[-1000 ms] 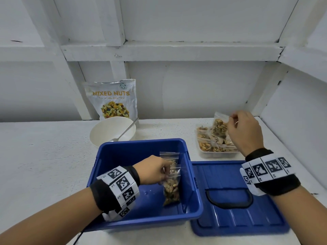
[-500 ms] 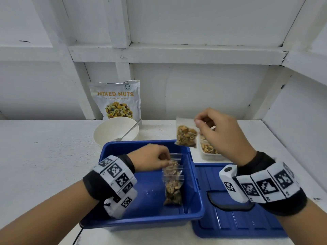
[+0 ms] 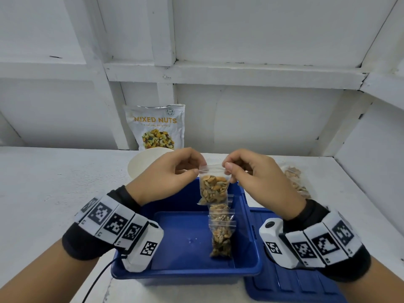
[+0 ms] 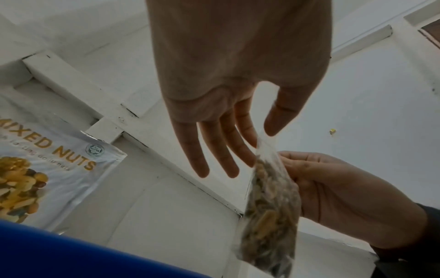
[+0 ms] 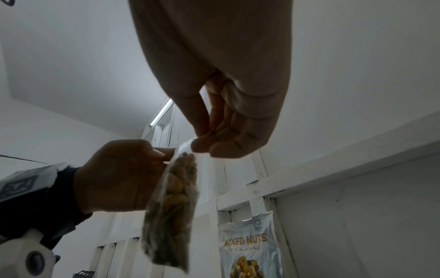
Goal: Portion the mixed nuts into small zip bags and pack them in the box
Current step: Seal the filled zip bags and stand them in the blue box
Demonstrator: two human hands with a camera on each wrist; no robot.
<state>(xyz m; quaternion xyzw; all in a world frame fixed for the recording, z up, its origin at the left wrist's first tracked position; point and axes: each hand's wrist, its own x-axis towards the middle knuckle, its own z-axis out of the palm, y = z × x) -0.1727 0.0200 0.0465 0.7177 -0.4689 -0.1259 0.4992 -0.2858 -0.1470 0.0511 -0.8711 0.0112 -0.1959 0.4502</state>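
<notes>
A small clear zip bag of nuts (image 3: 213, 189) hangs above the blue box (image 3: 185, 274). My left hand (image 3: 196, 170) pinches its top left corner between thumb and forefinger, and my right hand (image 3: 226, 168) pinches the top right corner. Inside the box, several filled bags (image 3: 220, 237) stand in a row along the right wall. The left wrist view shows the bag (image 4: 269, 216) edge-on, pinched by my left hand (image 4: 260, 143). In the right wrist view my right hand (image 5: 192, 144) pinches the bag (image 5: 171, 206) by its top strip.
The box's blue lid (image 3: 284, 287) lies flat to its right. More filled bags (image 3: 295, 182) sit behind the right hand at the back right. A white bowl (image 3: 142, 165) and the mixed nuts pouch (image 3: 156, 127) stand by the back wall.
My right hand carried a filled bag from the back right to above the box. My left hand let go of the bags in the box and rose to pinch the new bag's corner.
</notes>
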